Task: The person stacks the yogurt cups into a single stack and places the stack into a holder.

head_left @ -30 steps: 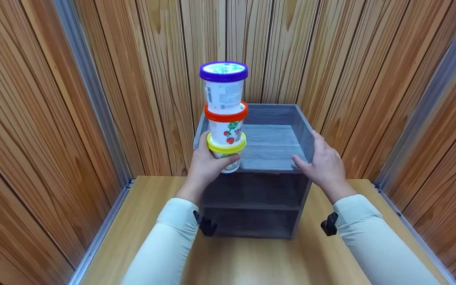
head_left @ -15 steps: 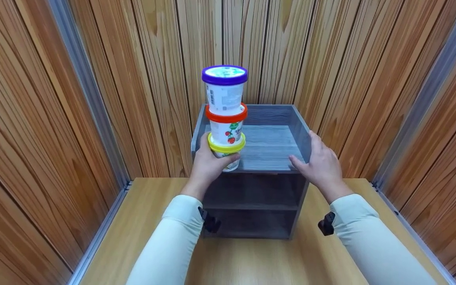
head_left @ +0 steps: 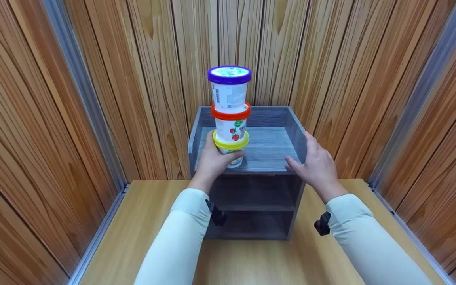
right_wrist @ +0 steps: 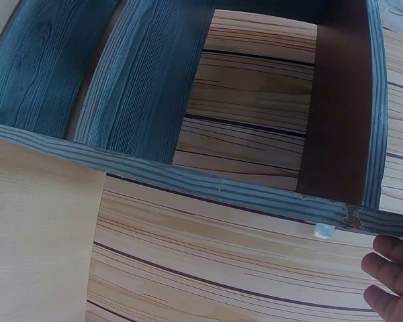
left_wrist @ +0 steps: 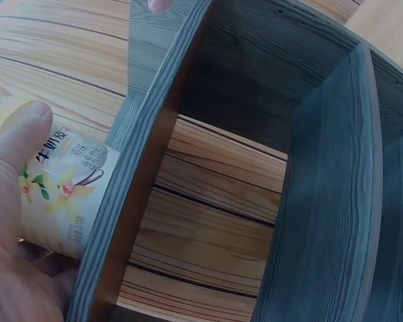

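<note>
Three white paper tubs stand stacked upright in the head view. The top tub (head_left: 228, 97) has a purple lid, the middle tub (head_left: 230, 130) a red one with strawberry print. My left hand (head_left: 214, 160) grips the bottom tub (left_wrist: 67, 188) around its side, thumb in front, just under its yellow lid (head_left: 230, 145). The tub's base is right at the front edge of the top tray (head_left: 269, 146) of a grey wooden shelf unit. At the tray's right side panel, my right hand (head_left: 318, 168) has its fingers (right_wrist: 389, 272) extended along the outside and its thumb spread inward.
Below the tray, the shelf unit has two open compartments, a middle one (head_left: 255, 192) and a lower one (head_left: 247, 225). It stands on a light wood tabletop (head_left: 149, 225). Wood-patterned walls (head_left: 149, 79) close off the back and both sides.
My left hand has carried the tub stack slightly to the right and farther over the tray. My right hand stays at the right side panel while the head view shifts slightly.
</note>
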Demonstrator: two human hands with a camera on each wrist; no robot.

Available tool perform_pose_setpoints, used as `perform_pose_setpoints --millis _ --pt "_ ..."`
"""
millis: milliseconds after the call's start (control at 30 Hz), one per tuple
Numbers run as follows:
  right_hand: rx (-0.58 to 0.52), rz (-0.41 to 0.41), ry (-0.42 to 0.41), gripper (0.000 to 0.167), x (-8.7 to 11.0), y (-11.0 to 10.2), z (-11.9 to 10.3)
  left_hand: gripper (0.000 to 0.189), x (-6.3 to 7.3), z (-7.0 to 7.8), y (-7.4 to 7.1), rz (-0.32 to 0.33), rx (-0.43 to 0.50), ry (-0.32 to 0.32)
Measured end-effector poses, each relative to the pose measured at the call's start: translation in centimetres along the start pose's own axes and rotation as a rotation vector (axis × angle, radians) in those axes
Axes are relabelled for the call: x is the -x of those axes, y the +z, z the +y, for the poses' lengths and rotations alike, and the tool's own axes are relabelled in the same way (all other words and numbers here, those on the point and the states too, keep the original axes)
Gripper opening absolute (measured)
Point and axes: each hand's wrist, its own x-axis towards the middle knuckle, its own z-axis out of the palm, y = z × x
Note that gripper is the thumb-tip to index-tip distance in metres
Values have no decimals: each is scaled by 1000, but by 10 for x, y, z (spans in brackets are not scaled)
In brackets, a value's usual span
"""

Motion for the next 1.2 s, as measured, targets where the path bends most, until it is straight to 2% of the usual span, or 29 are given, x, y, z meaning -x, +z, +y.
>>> perform_pose_setpoints --millis 367,567,800,900,1033,1200 --pt "-9 10 2 91 -3 1 1 96 -8 3 12 -16 45 -27" --pt "-19 6 -8 91 -8 5 -6 93 -10 6 10 3 27 -28" --pt "-11 -4 -11 91 -8 7 -10 93 -8 5 9 -4 -6 -26" --pt "-12 -8 -1 91 -9 6 -11 99 -8 7 8 -11 -6 -31" --pt "-31 -25 13 94 -10 4 -13 117 -7 9 6 -16 -27 -57" --pt "-51 -102 46 100 -8 -6 -14 126 2 13 2 -27 -74 -84"
